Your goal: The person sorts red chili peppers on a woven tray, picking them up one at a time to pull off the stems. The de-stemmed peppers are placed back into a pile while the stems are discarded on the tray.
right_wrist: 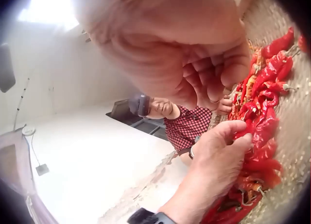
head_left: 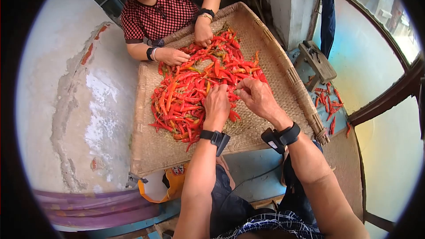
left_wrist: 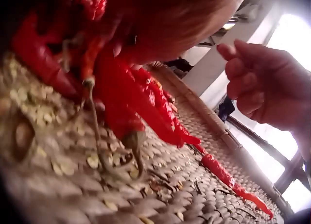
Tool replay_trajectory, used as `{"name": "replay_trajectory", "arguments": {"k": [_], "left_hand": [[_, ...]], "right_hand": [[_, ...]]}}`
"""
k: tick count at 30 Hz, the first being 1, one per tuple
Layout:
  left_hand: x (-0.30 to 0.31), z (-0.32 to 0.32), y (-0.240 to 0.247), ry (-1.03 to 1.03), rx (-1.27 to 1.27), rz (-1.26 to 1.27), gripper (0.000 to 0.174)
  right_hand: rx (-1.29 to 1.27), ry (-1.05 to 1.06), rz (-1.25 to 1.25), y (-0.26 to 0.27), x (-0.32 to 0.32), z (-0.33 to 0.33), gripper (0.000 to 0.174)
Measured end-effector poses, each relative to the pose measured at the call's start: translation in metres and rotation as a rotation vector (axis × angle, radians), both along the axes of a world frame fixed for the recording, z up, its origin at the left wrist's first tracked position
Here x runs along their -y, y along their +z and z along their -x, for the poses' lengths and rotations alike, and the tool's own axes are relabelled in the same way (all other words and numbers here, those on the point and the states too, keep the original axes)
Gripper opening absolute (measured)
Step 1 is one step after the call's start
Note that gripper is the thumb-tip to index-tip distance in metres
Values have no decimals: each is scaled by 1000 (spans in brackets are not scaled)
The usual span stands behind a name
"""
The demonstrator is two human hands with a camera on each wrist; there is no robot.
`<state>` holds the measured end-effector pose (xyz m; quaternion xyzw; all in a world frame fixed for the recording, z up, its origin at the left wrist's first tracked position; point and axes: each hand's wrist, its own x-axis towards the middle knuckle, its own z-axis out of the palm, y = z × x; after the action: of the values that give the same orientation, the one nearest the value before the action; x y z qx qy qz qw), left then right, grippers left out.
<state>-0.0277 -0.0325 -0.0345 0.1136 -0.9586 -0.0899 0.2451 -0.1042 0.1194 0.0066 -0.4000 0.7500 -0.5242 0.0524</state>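
A heap of red chili peppers [head_left: 186, 102], some orange or greenish, lies in a large woven tray [head_left: 283, 102]. My left hand [head_left: 217, 106] is at the near side of the heap; in the right wrist view its thumb and fingers pinch a red chili pepper [right_wrist: 245, 129]. In the left wrist view, chili peppers with thin stems [left_wrist: 97, 122] hang just below this hand. Raised a little over the heap, my right hand [head_left: 256, 97] has curled fingers with thumb and fingertips together. No chili pepper shows in it.
Across the tray sits a person [head_left: 164, 9] in a patterned shirt, both hands at the heap's far side. A wooden stool [head_left: 316, 64] stands right, with fallen chili peppers [head_left: 330, 102] beside it. A cracked wall [head_left: 79, 93] is left; a yellow bag [head_left: 172, 183] lies below the tray.
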Motion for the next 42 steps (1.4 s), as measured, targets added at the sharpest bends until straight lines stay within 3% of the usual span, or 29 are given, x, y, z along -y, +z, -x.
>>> {"name": "replay_trajectory", "arguments": {"k": [2,4,6,8,10,12,14,17,18,20,21,24,27,29,34,39,42], "left_hand": [[-18,-7,23,20,-71,-130,21],[-28,-16,34,22,-95,-248,18],[-34,-24,43,-144,-180,-470,19],[-34,-31,55,-163,-165,-483,16],[-29,-36,60,-102,-93,-578,11],[-14,-36,55,-122,-237,-636,9],[-3,-45,74,19,-186,-653,9],[19,-60,96,216,-362,-228,10],[33,-63,95,323,-408,-227,15],[41,-67,95,566,-509,468,20],[38,-64,94,566,-506,463,20],[23,-47,76,144,-289,53,29],[4,-15,34,-24,-97,47,21],[8,-3,2,23,-3,70,24],[12,10,-3,171,118,128,16],[0,-2,10,37,157,69,16],[-13,-13,20,-68,46,18,14]], "right_hand": [[-78,-55,16,-10,5,2,16],[-421,-159,101,-12,7,1,19],[-401,-82,112,-15,7,-2,18],[-377,-6,116,-16,8,-4,16],[-398,78,-117,-19,8,-4,9],[-376,100,-171,-21,8,-2,11],[-380,63,-184,-22,7,2,13],[-364,-38,-271,-18,2,14,10],[-369,-131,-272,-15,-1,16,10],[-344,-143,-193,-10,-7,20,9],[-329,-159,-152,-9,-8,21,10],[-315,-167,-137,-6,-8,16,10],[-355,-182,-232,-6,-9,13,10],[-325,-185,-232,-5,-10,14,11],[-330,-165,-263,-9,-10,17,11],[-335,-138,-408,-8,-11,18,14],[-341,-115,-250,-12,-11,17,25]]}}
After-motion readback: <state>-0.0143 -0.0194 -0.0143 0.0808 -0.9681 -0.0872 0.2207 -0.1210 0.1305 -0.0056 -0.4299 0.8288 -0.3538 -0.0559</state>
